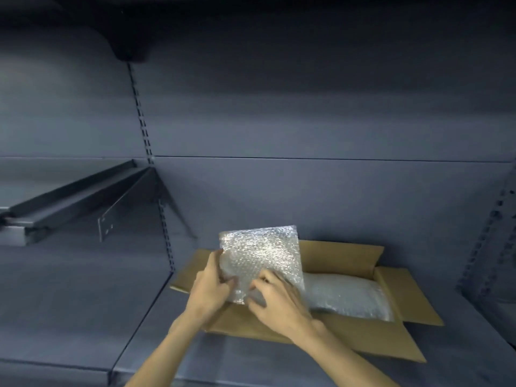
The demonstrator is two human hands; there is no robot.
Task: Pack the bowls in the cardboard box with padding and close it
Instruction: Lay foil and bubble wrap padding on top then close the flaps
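Cardboard box [321, 333] is sitting open on the grey shelf [83, 317], all four flaps folded outward, back flap leaning against the shelf's rear wall. Its long axis is running left to right across the shelf, with the open top facing up. There's bare shelf surface to the left of the box and a strip in front of it; a steel upright is standing close off the box's right end.

Inside the box, a bubble-wrapped bundle [349, 297] is lying flat in the right half. Over the box's left half, a bubble wrap sheet [259, 255] is standing upright, its top edge rising above the back flap.

Left hand [212, 283] is gripping the sheet's left edge, thumb curled over the front. Right hand [276, 294] is pinching the sheet low down near its bottom edge, fingers curled into the plastic. So the sheet is sticking up above both grips.
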